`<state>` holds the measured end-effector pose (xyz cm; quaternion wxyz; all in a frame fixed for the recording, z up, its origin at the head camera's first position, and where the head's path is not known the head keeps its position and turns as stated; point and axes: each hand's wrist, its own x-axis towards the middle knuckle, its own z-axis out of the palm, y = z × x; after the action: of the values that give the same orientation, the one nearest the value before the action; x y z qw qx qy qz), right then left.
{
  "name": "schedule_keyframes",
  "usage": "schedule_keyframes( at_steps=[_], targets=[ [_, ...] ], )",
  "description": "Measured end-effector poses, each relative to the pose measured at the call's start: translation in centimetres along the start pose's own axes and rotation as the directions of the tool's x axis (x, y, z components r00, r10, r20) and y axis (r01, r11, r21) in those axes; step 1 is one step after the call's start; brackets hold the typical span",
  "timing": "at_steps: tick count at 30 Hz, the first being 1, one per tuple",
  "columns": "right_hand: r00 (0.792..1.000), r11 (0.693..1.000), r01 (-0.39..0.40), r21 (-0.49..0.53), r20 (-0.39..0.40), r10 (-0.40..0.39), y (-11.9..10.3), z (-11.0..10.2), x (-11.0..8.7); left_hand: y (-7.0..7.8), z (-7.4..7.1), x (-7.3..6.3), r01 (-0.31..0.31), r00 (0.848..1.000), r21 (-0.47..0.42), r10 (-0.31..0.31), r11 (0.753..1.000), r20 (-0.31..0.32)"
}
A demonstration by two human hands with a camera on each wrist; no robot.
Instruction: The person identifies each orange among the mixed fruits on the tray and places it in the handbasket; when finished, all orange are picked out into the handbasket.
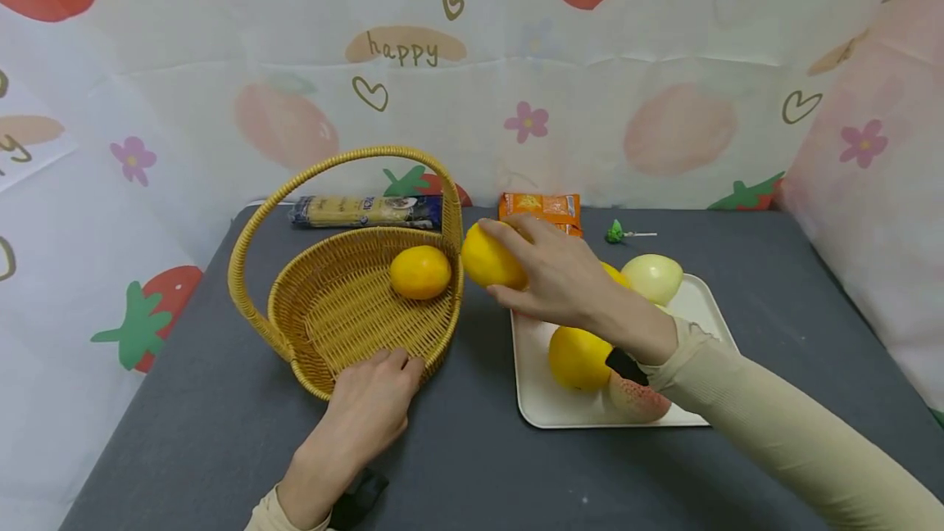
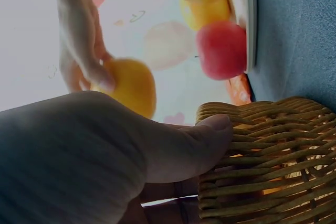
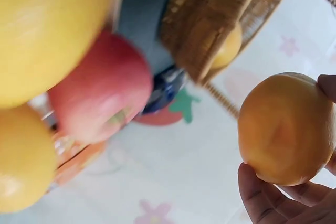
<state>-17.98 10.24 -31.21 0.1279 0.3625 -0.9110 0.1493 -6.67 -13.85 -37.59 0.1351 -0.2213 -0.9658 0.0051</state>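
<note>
My right hand (image 1: 549, 273) grips a round yellow-orange fruit (image 1: 490, 256) in the air, just right of the wicker basket's rim. Thumb and fingertips hold this fruit from its sides in the right wrist view. At the near rim of the wicker basket (image 1: 347, 301), my left hand (image 1: 376, 396) pinches the edge, its thumb lying over the weave in the left wrist view. Inside the basket, a similar fruit (image 1: 420, 272) sits at the right side. The basket's tall handle (image 1: 254, 228) stands upright.
On the right, a white tray (image 1: 534, 400) bears several fruits: a large yellow one (image 1: 578, 359), a peach (image 1: 637, 398), a pale green one (image 1: 652, 279) and a red apple (image 3: 105, 87). Behind lie a noodle packet (image 1: 354, 211), an orange packet (image 1: 542, 207) and a green lollipop (image 1: 614, 232).
</note>
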Motion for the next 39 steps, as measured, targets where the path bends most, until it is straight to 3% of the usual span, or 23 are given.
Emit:
schedule_keyframes(
  at_steps=[7, 20, 39],
  targets=[
    [0.993, 0.993, 0.116, -0.011, 0.025, -0.116, -3.2, 2.2, 2.4, -0.1, 0.0, 0.0, -0.01, 1.0, 0.0, 0.01, 1.0, -0.001],
    [0.97, 0.978, 0.204, -0.038, 0.141, -0.196, -7.3, 6.4, 4.4, 0.0, 0.0, -0.1, -0.005, 1.0, 0.021, 0.005, 1.0, 0.007],
    [0.942, 0.979, 0.195, -0.054, 0.29, -0.171, -6.8, 9.1, 5.5, 0.0, -0.2, 0.0, -0.008, 1.0, 0.029, 0.008, 1.0, 0.026]
  ],
)
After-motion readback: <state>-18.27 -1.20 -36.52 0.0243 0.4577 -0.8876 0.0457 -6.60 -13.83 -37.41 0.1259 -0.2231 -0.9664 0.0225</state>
